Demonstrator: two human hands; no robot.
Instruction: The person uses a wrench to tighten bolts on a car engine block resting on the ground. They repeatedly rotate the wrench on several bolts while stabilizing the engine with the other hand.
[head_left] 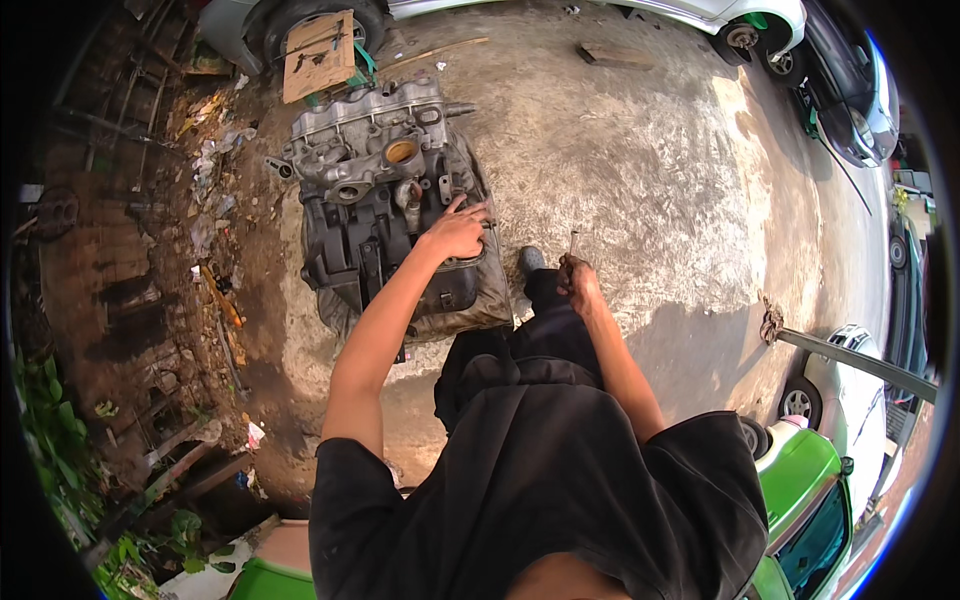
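Note:
A grey and black car engine [345,235] lies on a dark, crumpled sheet [478,300] on the ground, left of my legs. My left hand [458,234] rests on the engine's right edge, fingers stretched and apart, with no tool visible in it. Between that hand and the round orange-brown opening [400,152] a stubby, rust-stained metal part [410,198] sticks up. Over my knee, my right hand [578,276], darkened with grime, is closed round a slim metal hand tool [574,243]. Its shaft points up out of the fist; its exact kind is too small to make out.
Beyond the engine, a cardboard sheet [318,58] with small dark parts leans near a car wheel. A wooden block [615,56] lies on the concrete. Litter [210,160] lines the left side. A metal post [850,362] and parked cars, one green [800,475], stand right.

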